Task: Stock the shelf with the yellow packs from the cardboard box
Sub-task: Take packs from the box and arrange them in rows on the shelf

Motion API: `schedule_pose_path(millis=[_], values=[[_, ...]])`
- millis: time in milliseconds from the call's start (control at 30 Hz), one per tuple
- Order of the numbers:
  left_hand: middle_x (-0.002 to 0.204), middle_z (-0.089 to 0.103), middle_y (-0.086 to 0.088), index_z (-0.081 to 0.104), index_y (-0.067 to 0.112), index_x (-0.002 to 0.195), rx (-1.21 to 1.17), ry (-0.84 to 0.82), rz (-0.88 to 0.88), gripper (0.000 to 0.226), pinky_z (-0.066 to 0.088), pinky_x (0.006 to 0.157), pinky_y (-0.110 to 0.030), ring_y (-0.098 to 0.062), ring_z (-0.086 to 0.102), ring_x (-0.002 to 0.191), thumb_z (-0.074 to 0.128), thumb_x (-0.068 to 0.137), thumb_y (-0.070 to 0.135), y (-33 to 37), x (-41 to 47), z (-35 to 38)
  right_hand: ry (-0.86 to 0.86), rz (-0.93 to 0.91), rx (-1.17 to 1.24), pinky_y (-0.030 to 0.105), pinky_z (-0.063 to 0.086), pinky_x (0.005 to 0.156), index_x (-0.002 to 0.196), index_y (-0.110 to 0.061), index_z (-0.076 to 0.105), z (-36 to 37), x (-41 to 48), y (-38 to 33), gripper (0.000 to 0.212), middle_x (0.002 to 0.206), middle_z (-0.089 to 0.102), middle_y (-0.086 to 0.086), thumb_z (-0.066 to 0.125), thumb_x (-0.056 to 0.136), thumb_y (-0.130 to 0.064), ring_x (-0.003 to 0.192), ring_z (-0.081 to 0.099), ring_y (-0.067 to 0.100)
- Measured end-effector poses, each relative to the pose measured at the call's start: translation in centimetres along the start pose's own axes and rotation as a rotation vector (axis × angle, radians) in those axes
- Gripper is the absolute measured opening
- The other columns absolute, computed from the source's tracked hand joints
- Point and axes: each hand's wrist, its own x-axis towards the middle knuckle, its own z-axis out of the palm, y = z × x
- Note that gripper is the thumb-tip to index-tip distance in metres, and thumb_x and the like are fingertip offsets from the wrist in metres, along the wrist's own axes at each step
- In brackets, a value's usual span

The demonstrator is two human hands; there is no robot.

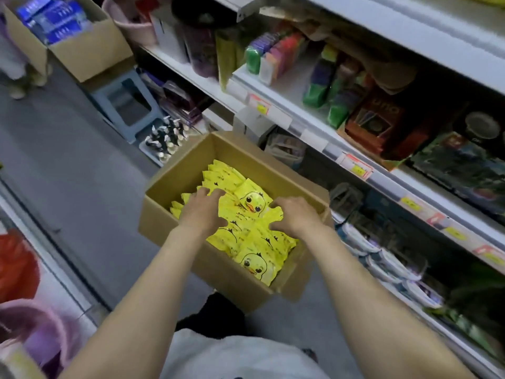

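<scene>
Low in the middle of the frame, a cardboard box (164, 214) sits open-topped on the floor, right against the foot of the shelf (289, 97), probably so each load travels only a short way. Yellow packs (254, 203) printed with a duck face fill its bottom in loose, overlapping rows. None shows on the shelf boards in view, so I judge the stocking to be at an early stage or between loads.

Both of the person's 2 hands are down inside the box. The left hand (203, 212) lies on the packs with its fingers spread and reaching toward the far rows, touching rather than clasping. The right hand (293, 214) is arched, knuckles raised and fingertips bent down onto the packs. Whether it already pinches any cannot be told, since its fingertips hide the contact. With the hands placed apart on either side of the heap, they look set to squeeze a bundle between them.

Along the right of the frame the shelf is crowded with coloured goods, with price tags (355, 165) on its front edge. At the upper left, another box (90, 50) of blue packs rests on a grey stool (128, 105).
</scene>
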Motion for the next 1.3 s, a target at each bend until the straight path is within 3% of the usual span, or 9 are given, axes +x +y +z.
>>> schedule_pose_path(millis=[267, 467, 633, 800, 867, 1000, 1100, 1200, 1300], values=[[0.133, 0.052, -0.007, 0.045, 0.027, 0.138, 0.154, -0.420, 0.190, 0.065, 0.047, 0.095, -0.041, -0.027, 0.050, 0.120, 0.075, 0.082, 0.040, -6.3, 11.2, 3.9, -0.288, 0.230, 0.150, 0.031, 0.046, 0.080, 0.132, -0.025, 0.058, 7.9, 8.8, 1.0, 0.056, 0.130, 0.061, 0.005, 0.077, 0.082, -0.041, 0.113, 0.060, 0.026], [0.147, 0.043, -0.003, 0.052, 0.030, 0.135, 0.255, -0.773, 0.316, 0.056, 0.037, 0.107, -0.039, -0.026, 0.040, 0.134, 0.069, 0.085, 0.047, -8.4, 15.5, 8.7, -0.457, 0.368, 0.179, 0.032, 0.046, 0.089, 0.131, -0.017, 0.059, 13.9, 10.0, 3.5, 0.055, 0.133, 0.058, 0.007, 0.076, 0.084, -0.040, 0.118, 0.056, 0.027], [0.144, 0.048, -0.002, 0.057, 0.029, 0.132, 0.274, -0.812, 0.359, 0.049, 0.034, 0.106, -0.032, -0.023, 0.044, 0.132, 0.069, 0.086, 0.043, -9.7, 17.1, 11.1, -0.495, 0.400, 0.219, 0.035, 0.048, 0.093, 0.135, -0.018, 0.054, 17.6, 10.2, 4.4, 0.058, 0.137, 0.055, 0.007, 0.073, 0.086, -0.043, 0.121, 0.055, 0.028], [0.113, 0.066, 0.004, 0.069, 0.029, 0.110, 0.242, -0.741, 0.382, 0.036, 0.045, 0.085, -0.027, -0.013, 0.057, 0.098, 0.081, 0.076, 0.031, -10.6, 18.7, 12.9, -0.421, 0.418, 0.257, 0.036, 0.048, 0.091, 0.131, -0.013, 0.053, 19.9, 10.6, 4.2, 0.058, 0.134, 0.055, 0.010, 0.076, 0.084, -0.038, 0.118, 0.055, 0.029], [0.102, 0.063, 0.007, 0.070, 0.024, 0.106, 0.266, -0.740, 0.409, 0.032, 0.044, 0.080, -0.024, -0.014, 0.057, 0.097, 0.082, 0.076, 0.026, -10.3, 19.2, 13.5, -0.419, 0.427, 0.253, 0.037, 0.049, 0.088, 0.126, -0.010, 0.054, 20.0, 11.0, 4.2, 0.055, 0.127, 0.058, 0.010, 0.075, 0.085, -0.040, 0.113, 0.057, 0.029], [0.096, 0.070, 0.000, 0.071, 0.022, 0.085, 0.289, -0.744, 0.454, 0.015, 0.053, 0.085, -0.033, -0.018, 0.063, 0.094, 0.081, 0.075, 0.018, -9.7, 19.9, 14.5, -0.441, 0.425, 0.275, 0.047, 0.052, 0.090, 0.113, -0.002, 0.064, 19.7, 12.2, 4.0, 0.050, 0.115, 0.065, 0.016, 0.074, 0.086, -0.042, 0.103, 0.062, 0.032], [0.098, 0.069, 0.001, 0.072, 0.022, 0.089, 0.330, -0.760, 0.505, 0.014, 0.052, 0.085, -0.033, -0.018, 0.061, 0.095, 0.080, 0.077, 0.022, -9.6, 19.9, 14.7, -0.465, 0.399, 0.250, 0.045, 0.053, 0.089, 0.108, -0.003, 0.068, 20.0, 12.4, 3.8, 0.047, 0.113, 0.067, 0.015, 0.073, 0.086, -0.044, 0.102, 0.062, 0.031], [0.106, 0.064, 0.002, 0.070, 0.022, 0.101, 0.226, -0.848, 0.519, 0.029, 0.050, 0.088, -0.035, -0.017, 0.058, 0.100, 0.081, 0.076, 0.032, -9.8, 19.9, 14.6, -0.454, 0.404, 0.300, 0.037, 0.047, 0.080, 0.107, -0.013, 0.061, 20.5, 12.0, 3.9, 0.040, 0.115, 0.064, 0.009, 0.074, 0.085, -0.044, 0.104, 0.058, 0.028], [0.110, 0.064, 0.001, 0.069, 0.024, 0.101, 0.182, -0.847, 0.525, 0.026, 0.049, 0.090, -0.036, -0.017, 0.058, 0.103, 0.081, 0.077, 0.027, -10.2, 19.7, 14.9, -0.468, 0.407, 0.301, 0.033, 0.042, 0.077, 0.114, -0.016, 0.055, 21.0, 11.8, 3.9, 0.046, 0.120, 0.060, 0.008, 0.075, 0.084, -0.044, 0.107, 0.055, 0.027]])
